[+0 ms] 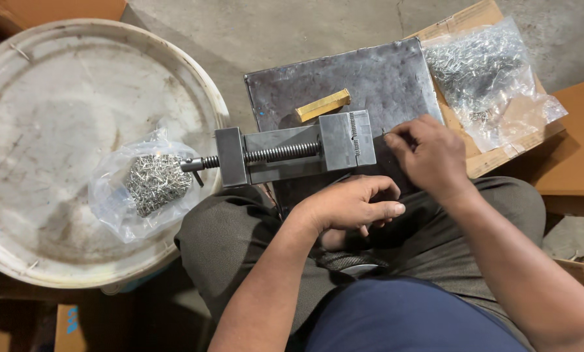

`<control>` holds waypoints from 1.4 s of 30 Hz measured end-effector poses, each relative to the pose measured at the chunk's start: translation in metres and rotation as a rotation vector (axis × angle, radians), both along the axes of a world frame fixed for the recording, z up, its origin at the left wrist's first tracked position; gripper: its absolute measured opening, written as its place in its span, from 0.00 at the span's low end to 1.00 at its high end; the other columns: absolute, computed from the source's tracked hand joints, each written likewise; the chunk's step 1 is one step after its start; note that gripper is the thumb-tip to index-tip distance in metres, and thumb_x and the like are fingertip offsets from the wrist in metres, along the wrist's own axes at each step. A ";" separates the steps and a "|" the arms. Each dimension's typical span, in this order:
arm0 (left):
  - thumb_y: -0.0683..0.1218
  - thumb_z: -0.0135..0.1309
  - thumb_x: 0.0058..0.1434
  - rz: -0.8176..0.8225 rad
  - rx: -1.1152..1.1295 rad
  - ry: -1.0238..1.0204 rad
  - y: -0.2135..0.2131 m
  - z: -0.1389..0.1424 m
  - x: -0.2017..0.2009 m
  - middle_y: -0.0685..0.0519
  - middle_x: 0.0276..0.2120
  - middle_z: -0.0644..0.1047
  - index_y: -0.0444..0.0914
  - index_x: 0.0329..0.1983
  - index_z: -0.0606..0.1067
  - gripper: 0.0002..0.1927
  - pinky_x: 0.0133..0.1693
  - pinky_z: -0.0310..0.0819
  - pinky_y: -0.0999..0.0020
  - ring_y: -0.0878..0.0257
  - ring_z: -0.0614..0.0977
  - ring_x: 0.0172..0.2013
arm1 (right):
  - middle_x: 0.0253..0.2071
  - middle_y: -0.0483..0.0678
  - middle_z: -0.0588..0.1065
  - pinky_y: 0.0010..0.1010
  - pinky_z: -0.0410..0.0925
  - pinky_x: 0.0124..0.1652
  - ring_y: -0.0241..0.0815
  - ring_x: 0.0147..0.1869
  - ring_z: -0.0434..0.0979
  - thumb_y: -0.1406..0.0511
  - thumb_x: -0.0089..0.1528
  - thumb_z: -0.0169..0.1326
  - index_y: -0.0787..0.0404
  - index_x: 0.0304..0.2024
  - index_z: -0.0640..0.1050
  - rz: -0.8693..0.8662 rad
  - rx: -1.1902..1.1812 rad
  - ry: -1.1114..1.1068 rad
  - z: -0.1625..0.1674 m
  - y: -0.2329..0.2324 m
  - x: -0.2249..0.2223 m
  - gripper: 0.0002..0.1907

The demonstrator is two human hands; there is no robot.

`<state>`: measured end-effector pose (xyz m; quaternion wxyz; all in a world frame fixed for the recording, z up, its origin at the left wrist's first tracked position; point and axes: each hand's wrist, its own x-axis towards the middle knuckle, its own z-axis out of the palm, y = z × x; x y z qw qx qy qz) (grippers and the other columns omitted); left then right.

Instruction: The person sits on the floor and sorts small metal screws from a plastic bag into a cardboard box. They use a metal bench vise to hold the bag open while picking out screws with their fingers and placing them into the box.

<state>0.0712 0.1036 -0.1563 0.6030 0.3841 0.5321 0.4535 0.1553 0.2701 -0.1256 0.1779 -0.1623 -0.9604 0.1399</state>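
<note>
Right grip (429, 155) is pinched together on a small pin, barely visible, just beside the vise (298, 151) jaws on the steel plate (383, 75). Left grip (350, 207) is curled shut, empty as far as shows, below the vise.

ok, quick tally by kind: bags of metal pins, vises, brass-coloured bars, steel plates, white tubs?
Clear bags of small metal pins: 2, one on the white tub, one on the cardboard beyond the right hand
Steel vise: 1
Brass-coloured bar: 1
Dark steel plate: 1
White tub: 1
Total: 6
The left hand rests curled beside the vise.
</note>
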 end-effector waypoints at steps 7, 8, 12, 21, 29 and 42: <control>0.54 0.54 0.65 -0.009 -0.031 -0.013 0.000 0.000 -0.001 0.51 0.36 0.80 0.35 0.57 0.72 0.23 0.30 0.80 0.67 0.66 0.81 0.33 | 0.35 0.50 0.75 0.44 0.70 0.37 0.53 0.37 0.78 0.62 0.64 0.61 0.59 0.34 0.80 0.074 0.137 -0.021 0.000 -0.009 -0.005 0.08; 0.54 0.54 0.66 -0.007 -0.018 -0.011 0.000 0.000 -0.001 0.52 0.36 0.80 0.35 0.57 0.72 0.23 0.30 0.80 0.67 0.66 0.81 0.34 | 0.35 0.50 0.75 0.44 0.70 0.38 0.54 0.37 0.78 0.62 0.64 0.61 0.60 0.34 0.79 0.094 0.154 -0.036 0.001 -0.007 -0.005 0.09; 0.54 0.54 0.67 -0.017 0.005 0.007 -0.003 -0.002 0.000 0.52 0.35 0.80 0.34 0.56 0.73 0.22 0.31 0.80 0.67 0.66 0.81 0.34 | 0.36 0.52 0.77 0.43 0.70 0.38 0.54 0.38 0.79 0.62 0.64 0.60 0.61 0.38 0.81 0.092 0.018 -0.038 0.004 0.005 0.003 0.08; 0.54 0.54 0.66 -0.006 -0.018 0.016 -0.002 -0.003 0.000 0.50 0.35 0.80 0.35 0.55 0.73 0.22 0.30 0.80 0.67 0.65 0.82 0.34 | 0.36 0.50 0.79 0.40 0.70 0.36 0.51 0.37 0.80 0.59 0.63 0.65 0.59 0.38 0.83 -0.013 -0.077 0.037 -0.004 -0.009 0.000 0.10; 0.56 0.55 0.64 -0.004 -0.024 0.051 -0.002 -0.001 -0.001 0.51 0.39 0.81 0.35 0.56 0.73 0.24 0.30 0.82 0.67 0.64 0.82 0.34 | 0.36 0.48 0.79 0.39 0.71 0.34 0.49 0.35 0.80 0.58 0.61 0.67 0.57 0.35 0.82 -0.112 -0.011 0.030 -0.011 -0.024 -0.008 0.11; 0.55 0.54 0.66 -0.017 0.019 -0.005 -0.003 -0.008 0.001 0.52 0.35 0.79 0.34 0.54 0.73 0.22 0.30 0.80 0.67 0.65 0.80 0.33 | 0.39 0.52 0.81 0.36 0.72 0.39 0.47 0.39 0.82 0.61 0.65 0.62 0.61 0.43 0.83 -0.135 -0.281 -0.100 0.002 0.015 0.014 0.10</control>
